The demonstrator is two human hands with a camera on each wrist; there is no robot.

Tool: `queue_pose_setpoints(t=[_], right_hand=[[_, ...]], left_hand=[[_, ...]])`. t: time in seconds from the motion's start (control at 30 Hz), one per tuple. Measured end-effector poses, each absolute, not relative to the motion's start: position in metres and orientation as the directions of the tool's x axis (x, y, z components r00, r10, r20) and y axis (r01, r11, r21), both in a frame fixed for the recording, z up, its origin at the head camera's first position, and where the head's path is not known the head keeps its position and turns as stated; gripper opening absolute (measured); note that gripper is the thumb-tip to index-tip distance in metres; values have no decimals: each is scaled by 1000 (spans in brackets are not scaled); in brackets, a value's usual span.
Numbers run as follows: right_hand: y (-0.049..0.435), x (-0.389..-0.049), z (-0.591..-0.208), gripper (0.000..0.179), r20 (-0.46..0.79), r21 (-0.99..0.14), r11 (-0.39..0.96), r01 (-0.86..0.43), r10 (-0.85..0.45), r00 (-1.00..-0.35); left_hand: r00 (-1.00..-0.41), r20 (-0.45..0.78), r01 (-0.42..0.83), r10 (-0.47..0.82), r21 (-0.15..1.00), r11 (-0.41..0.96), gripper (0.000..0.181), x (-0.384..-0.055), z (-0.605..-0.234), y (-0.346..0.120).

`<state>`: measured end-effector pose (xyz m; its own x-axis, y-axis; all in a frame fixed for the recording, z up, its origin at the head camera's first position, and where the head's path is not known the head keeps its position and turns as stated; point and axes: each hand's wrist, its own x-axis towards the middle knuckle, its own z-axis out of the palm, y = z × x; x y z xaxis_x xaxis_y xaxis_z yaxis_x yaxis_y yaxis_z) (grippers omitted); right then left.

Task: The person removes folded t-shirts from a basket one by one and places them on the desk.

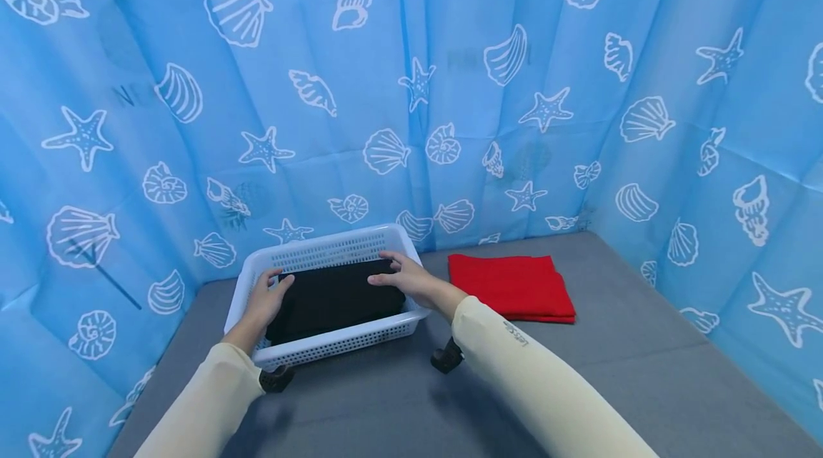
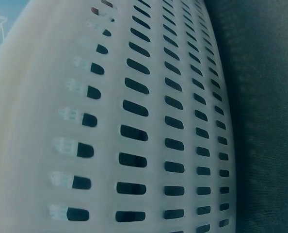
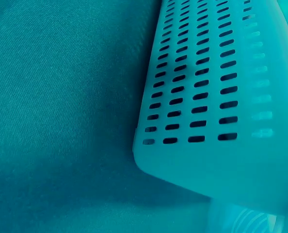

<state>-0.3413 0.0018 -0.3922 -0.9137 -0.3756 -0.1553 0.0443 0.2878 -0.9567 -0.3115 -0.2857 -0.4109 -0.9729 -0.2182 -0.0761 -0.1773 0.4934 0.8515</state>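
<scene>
A folded black cloth (image 1: 336, 301) lies inside a white plastic basket (image 1: 321, 352) with slotted walls. My left hand (image 1: 265, 302) is at the basket's left end, its thumb and fingers spread apart by the cloth's left edge. Over the right end of the cloth, my right hand (image 1: 411, 281) reaches in across the rim with its fingers extended and parted. Neither hand grips anything. Both wrist views are filled by the outer slotted wall of the basket (image 2: 153, 116), (image 3: 207, 97) and hide the fingers.
To the right of the basket, a folded red cloth (image 1: 511, 288) lies on the grey tabletop (image 1: 617, 365). A blue curtain (image 1: 411, 108) with white shell and starfish prints hangs behind and along both sides.
</scene>
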Motion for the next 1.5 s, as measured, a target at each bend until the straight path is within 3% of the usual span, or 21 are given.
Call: queue_pose_setpoints(t=[1.13, 1.5], right_hand=[[-24, -353, -414, 77, -295, -875, 450, 178, -204, -933], [-28, -360, -420, 83, -329, -868, 449, 213, -198, -923]], left_hand=[[-960, -79, -247, -267, 685, 686, 70, -315, -425, -286], [-957, -134, -269, -257, 739, 618, 71, -317, -426, -289]])
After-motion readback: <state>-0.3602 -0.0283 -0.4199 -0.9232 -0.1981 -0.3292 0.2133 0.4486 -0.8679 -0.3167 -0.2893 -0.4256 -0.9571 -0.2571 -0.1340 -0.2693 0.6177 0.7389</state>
